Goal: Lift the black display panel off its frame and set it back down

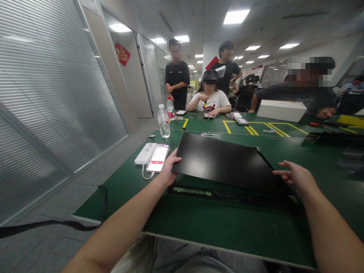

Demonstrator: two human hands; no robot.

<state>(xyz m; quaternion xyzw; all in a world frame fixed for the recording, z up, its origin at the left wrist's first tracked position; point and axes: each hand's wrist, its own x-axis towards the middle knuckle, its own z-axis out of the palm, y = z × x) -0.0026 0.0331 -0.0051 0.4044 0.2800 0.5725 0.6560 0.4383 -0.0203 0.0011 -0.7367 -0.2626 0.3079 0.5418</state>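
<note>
one black panel [224, 163] between left hand [167, 170], right hand [298, 178]

A red diamond sign [122, 54] on the left wall bears the gold character 福. A second red diamond [212, 62], far off on a pillar, cannot be read. The phone [157, 157] on the bench [199, 227], just left of the left hand [167, 170] gripping the black panel [224, 161], shows a red-and-white screen with text too small to read. The red label on the far bottle [170, 108] is also unreadable.

Two water bottles [164, 121], one black panel [224, 161] — one phone [157, 158]
</note>
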